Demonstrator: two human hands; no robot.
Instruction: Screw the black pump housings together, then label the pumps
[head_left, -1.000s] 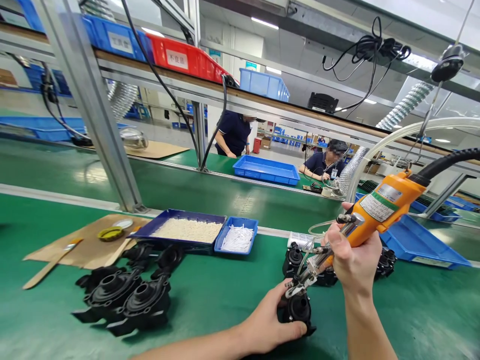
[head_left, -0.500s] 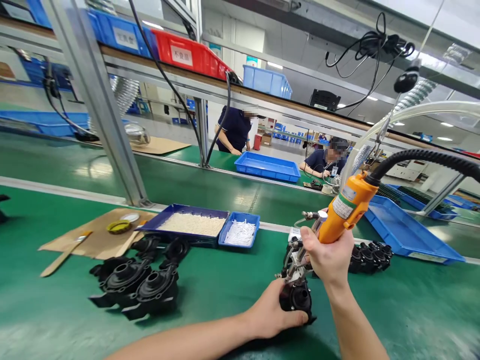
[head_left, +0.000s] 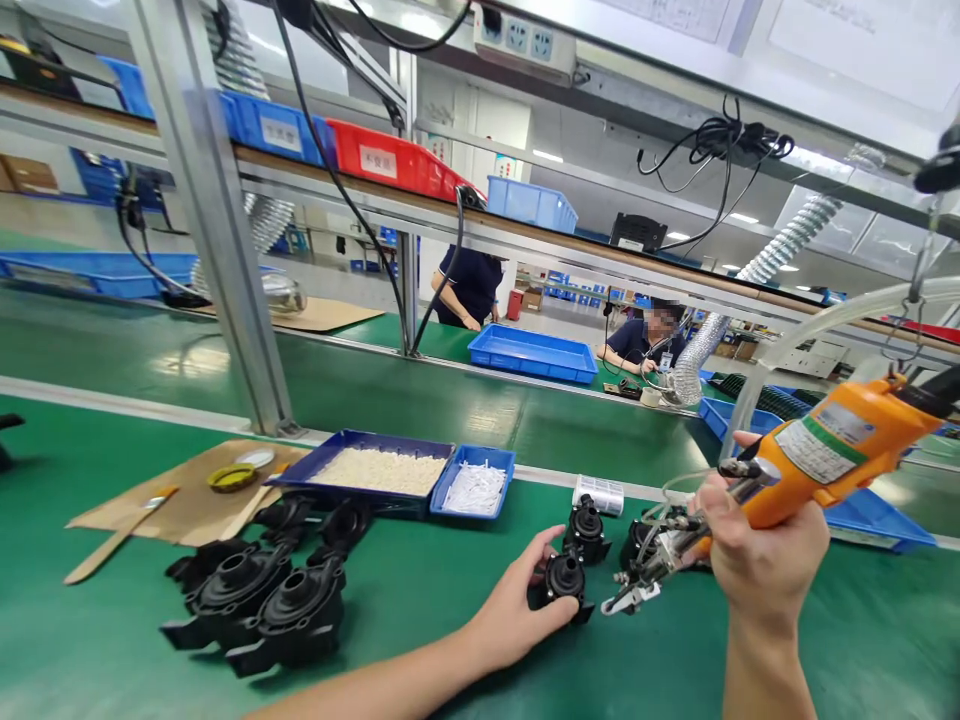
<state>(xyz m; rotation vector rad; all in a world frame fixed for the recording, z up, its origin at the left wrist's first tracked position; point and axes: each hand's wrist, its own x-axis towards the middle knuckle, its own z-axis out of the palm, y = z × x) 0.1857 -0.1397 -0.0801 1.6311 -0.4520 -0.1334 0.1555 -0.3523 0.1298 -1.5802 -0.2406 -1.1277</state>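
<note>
My left hand (head_left: 514, 612) is wrapped round a small black pump housing (head_left: 565, 577) on the bench, its thumb in front and fingers behind. Directly behind it stands another black pump housing (head_left: 586, 528). My right hand (head_left: 765, 560) grips an orange electric screwdriver (head_left: 840, 445), tilted to the right, its metal nose pointing down and left. The tip, fitted with a silver clamp-like guide (head_left: 634, 598), is to the right of the held housing and apart from it. More black parts are partly hidden behind the tool.
Black pump housings (head_left: 289, 615) stand at the left. Behind them are a dark blue tray (head_left: 360, 503) of cream pieces, a blue tray (head_left: 491, 508) of white strips, and a brush (head_left: 124, 535) on cardboard. A silver cylinder (head_left: 600, 494) lies farther back. Two people work across the bench.
My right hand has lifted the screwdriver off the pump housing and swung it right, tilting it over. My left hand keeps hold of the housing, which now sits slightly farther left in view.
</note>
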